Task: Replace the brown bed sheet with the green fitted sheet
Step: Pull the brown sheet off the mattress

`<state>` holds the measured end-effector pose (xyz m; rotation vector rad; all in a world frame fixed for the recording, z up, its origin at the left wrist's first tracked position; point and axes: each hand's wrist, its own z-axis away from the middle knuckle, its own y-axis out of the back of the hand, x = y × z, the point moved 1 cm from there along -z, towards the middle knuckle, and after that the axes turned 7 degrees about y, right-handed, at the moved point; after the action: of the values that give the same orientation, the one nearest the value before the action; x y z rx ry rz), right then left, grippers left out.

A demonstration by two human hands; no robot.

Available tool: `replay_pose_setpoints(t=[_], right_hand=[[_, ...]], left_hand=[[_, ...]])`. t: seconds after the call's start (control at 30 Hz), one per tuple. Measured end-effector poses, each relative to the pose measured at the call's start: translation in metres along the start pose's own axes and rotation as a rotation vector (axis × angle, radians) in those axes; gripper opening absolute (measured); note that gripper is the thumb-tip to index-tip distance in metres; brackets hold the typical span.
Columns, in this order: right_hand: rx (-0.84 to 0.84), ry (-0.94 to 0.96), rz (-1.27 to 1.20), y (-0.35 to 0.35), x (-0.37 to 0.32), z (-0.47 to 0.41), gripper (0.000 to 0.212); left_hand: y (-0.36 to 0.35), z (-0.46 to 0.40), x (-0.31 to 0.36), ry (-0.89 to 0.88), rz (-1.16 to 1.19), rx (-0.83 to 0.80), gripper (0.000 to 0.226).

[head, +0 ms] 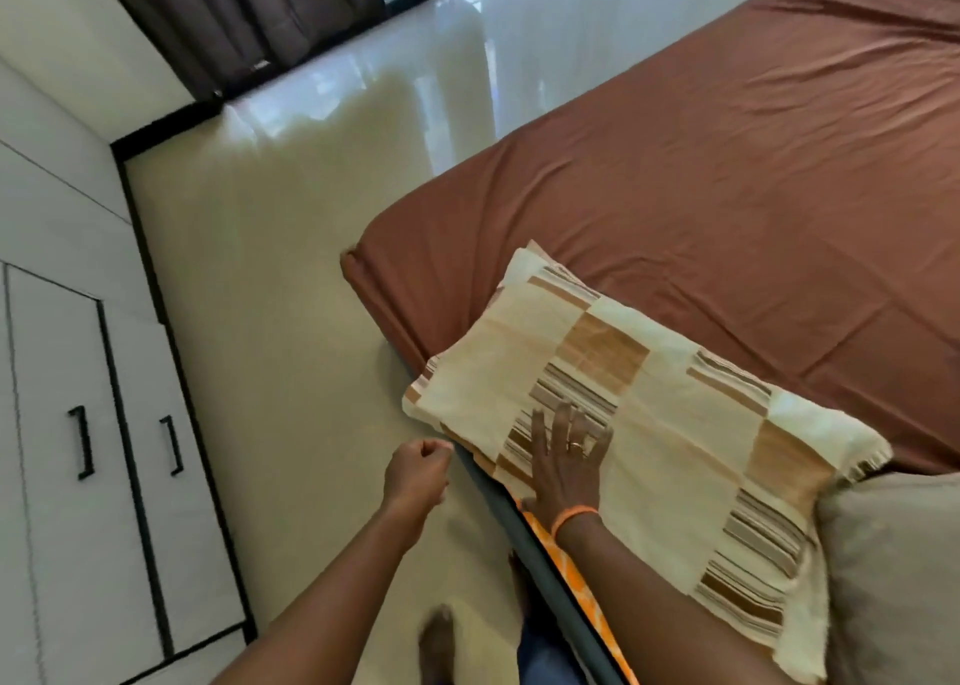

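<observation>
Right hand point(569, 463) flat on pillow point(649, 424)

The brown bed sheet point(727, 175) runs off the right and top edges; the plain pillow point(893, 580) is cropped too.

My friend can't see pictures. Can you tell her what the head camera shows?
A person's right hand rests flat on a striped patchwork pillow lying on a bed covered by a brown sheet. Their left hand, fingers curled, hangs over the cream floor beside it.
</observation>
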<state>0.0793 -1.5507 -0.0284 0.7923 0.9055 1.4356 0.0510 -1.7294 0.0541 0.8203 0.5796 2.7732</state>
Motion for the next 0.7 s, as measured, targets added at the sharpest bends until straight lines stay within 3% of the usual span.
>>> replay_pose_setpoints(t=[0.1,0.27,0.33,0.4,0.47,0.53,0.6,0.7], right_hand=[[-0.021,0.004,0.009,-0.003,-0.016,-0.037,0.121],[-0.046,-0.034,-0.107,0.013,-0.019,-0.080,0.049],[0.109,-0.160,-0.330,0.019,-0.004,-0.075,0.034],[0.330,-0.408,-0.601,0.034,0.013,-0.057,0.030],[0.594,-0.595,-0.734,0.052,0.035,-0.037,0.027],[0.790,-0.643,-0.718,0.072,0.055,-0.021,0.021],[0.873,-0.724,-0.669,0.091,0.074,-0.008,0.008],[0.923,-0.812,-0.654,0.100,0.090,0.005,0.020]], left_hand=[[-0.004,-0.046,0.022,-0.016,-0.022,-0.012,0.013],[-0.014,-0.124,0.058,-0.138,-0.196,0.042,0.013],[-0.016,-0.144,0.069,-0.171,-0.240,0.055,0.019],[-0.013,-0.161,0.073,-0.261,-0.322,0.084,0.024],[-0.009,-0.175,0.073,-0.498,-0.502,0.090,0.021],[-0.014,-0.184,0.068,-0.776,-0.722,0.006,0.017],[-0.028,-0.192,0.063,-0.938,-1.039,-0.145,0.036],[-0.057,-0.205,0.058,-1.085,-1.530,-0.316,0.091]])
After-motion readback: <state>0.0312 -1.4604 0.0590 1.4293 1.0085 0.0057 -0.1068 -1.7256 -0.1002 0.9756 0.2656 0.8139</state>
